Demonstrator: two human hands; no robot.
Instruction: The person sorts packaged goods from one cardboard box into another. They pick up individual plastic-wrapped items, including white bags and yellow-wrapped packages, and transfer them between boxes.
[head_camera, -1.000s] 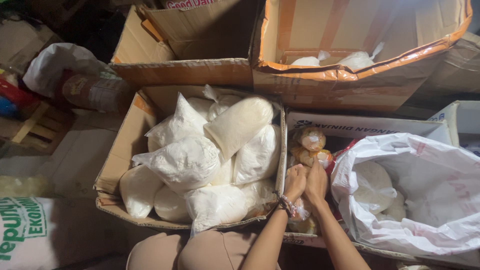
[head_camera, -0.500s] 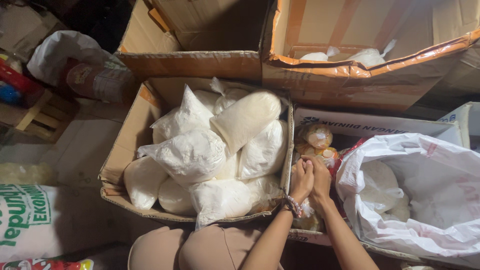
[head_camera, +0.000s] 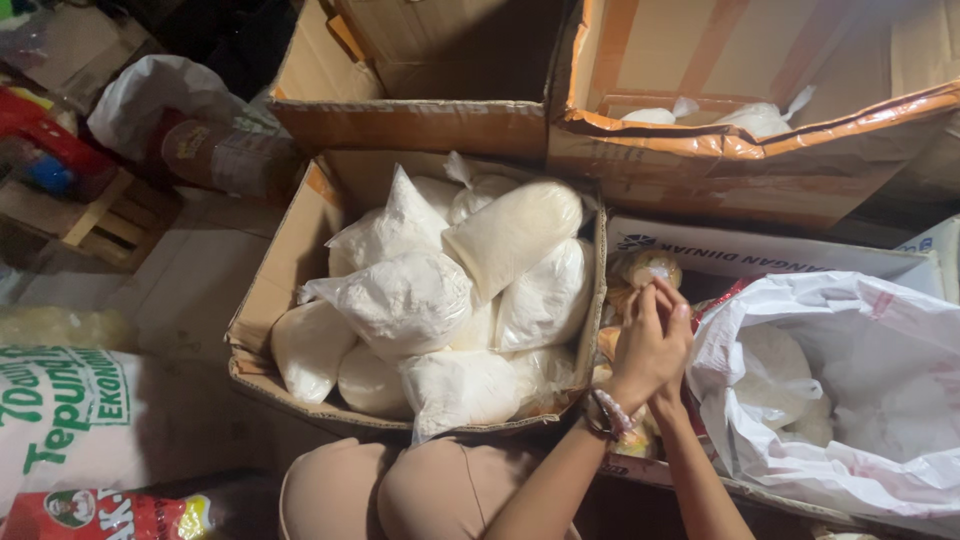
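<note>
Cluttered storeroom floor: left hand (head_camera: 640, 345) and right hand (head_camera: 672, 340) are pressing together (contents hidden), just below small yellowish clear-plastic packet (head_camera: 648, 268)

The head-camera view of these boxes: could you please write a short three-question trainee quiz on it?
1. True or false: the left hand and right hand are pressed together.
2. What fills the open cardboard box?
A. clear bags of white powder
B. glass bottles
C. folded clothes
3. What lies right of the hands?

Key
1. True; they meet over small yellowish packets, with no visible grip on any.
2. A
3. A large white plastic bag.
</note>
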